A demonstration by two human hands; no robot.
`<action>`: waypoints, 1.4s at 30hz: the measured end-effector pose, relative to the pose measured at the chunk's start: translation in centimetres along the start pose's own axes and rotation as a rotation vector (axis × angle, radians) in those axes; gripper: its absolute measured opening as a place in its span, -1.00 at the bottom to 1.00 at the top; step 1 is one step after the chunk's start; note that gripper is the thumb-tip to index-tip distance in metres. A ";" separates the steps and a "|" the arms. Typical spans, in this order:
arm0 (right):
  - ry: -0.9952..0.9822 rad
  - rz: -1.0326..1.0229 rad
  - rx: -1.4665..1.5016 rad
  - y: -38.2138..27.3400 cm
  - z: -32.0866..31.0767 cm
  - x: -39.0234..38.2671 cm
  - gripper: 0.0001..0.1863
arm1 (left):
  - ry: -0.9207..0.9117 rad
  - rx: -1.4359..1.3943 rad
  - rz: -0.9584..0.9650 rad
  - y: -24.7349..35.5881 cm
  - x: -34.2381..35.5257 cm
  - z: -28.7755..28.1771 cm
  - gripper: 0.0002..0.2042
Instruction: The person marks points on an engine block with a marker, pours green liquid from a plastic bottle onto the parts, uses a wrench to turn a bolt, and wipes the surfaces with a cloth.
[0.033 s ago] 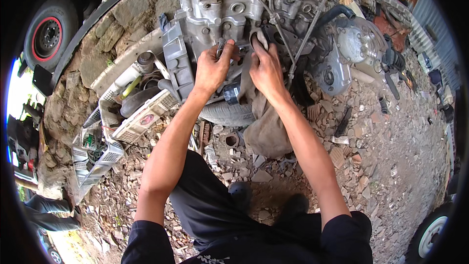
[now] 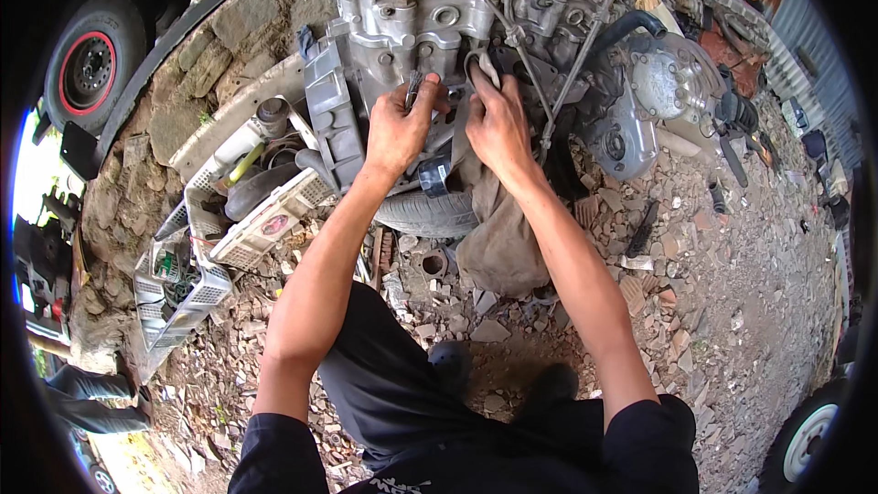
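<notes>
A grey metal engine [image 2: 430, 23] fills the top middle, and both my hands are at its near side. My left hand [image 2: 400, 133] is closed, thumb against fingers, around a small dark, metallic-looking piece [image 2: 414, 89] whose kind I cannot make out. To the right, my right hand [image 2: 499, 131] pinches a brown cloth rag [image 2: 501, 256]. The rag's upper fold stands up by the fingertips, close to the engine, and the rest hangs down below the hand. Beneath and between my hands are a dark blue cylindrical can [image 2: 434, 176] and a tyre [image 2: 428, 214].
White plastic crates [image 2: 265, 224] with parts lie at left, beside a stone wall [image 2: 247, 14]. A round-faced metal housing [image 2: 672, 82] sits at right. Metal rods [image 2: 576, 64] slant across the engine. Rubble [image 2: 681, 311] covers the ground. Another person's legs [image 2: 96, 398] show at far left.
My right hand has shifted very slightly up and to the left with the rag. My left hand keeps its place and grip.
</notes>
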State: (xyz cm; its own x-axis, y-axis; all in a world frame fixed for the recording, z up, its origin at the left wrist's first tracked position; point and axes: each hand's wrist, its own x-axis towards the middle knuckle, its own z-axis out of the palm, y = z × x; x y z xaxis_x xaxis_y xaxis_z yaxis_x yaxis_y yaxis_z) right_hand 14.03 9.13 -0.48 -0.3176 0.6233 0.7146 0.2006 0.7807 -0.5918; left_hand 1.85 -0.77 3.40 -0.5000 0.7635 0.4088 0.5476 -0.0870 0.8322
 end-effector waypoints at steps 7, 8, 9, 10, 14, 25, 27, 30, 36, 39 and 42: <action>-0.149 0.033 -0.319 -1.1 2.2 2.0 -0.73 | 0.049 -0.026 -0.042 0.8 -0.1 0.1 -0.54; -0.184 0.041 -0.324 -1.2 2.0 2.2 -0.72 | 0.059 -0.036 -0.028 0.5 -0.2 -0.1 -0.55; -0.219 0.048 -0.328 -1.4 1.9 2.3 -0.71 | 0.048 -0.025 -0.030 0.2 -0.2 -0.4 -0.55; -0.257 0.089 -0.335 -1.6 1.4 2.5 -0.70 | 0.034 -0.019 -0.033 0.2 -0.2 -0.6 -0.55; -0.424 0.185 -0.355 -1.7 0.1 3.5 -0.65 | -0.010 0.037 -0.145 1.2 -0.3 -1.7 -0.53; -0.432 0.159 -0.165 0.3 -0.6 4.0 -0.71 | 0.060 0.001 -0.080 1.6 -0.4 -1.2 -0.47; -0.474 0.255 0.081 2.8 0.2 4.6 -0.70 | 0.036 -0.023 -0.121 2.2 -0.2 -0.6 -0.46; -0.357 0.560 0.605 0.2 0.8 3.9 -0.74 | 0.069 -0.047 -0.117 1.4 -0.2 -1.1 -0.53; -0.246 1.051 1.069 0.0 -0.2 6.9 -0.85 | 0.039 -0.084 -0.135 2.8 -0.3 -0.1 -0.56; -0.169 1.097 1.195 -1.1 0.3 6.6 -0.86 | 0.066 -0.065 -0.106 2.1 0.0 -1.0 -0.55; -0.201 1.018 1.208 -1.2 0.4 5.3 -0.86 | 0.070 -0.070 -0.151 1.5 0.1 -1.7 -0.51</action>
State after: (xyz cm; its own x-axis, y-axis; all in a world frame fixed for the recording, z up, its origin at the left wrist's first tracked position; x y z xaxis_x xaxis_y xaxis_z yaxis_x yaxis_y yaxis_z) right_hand 11.72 11.47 3.89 -0.6473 0.7479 -0.1474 -0.3935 -0.4935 -0.7756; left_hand 1.49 -1.88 5.37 -0.6196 0.7253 0.3002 0.4163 -0.0206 0.9090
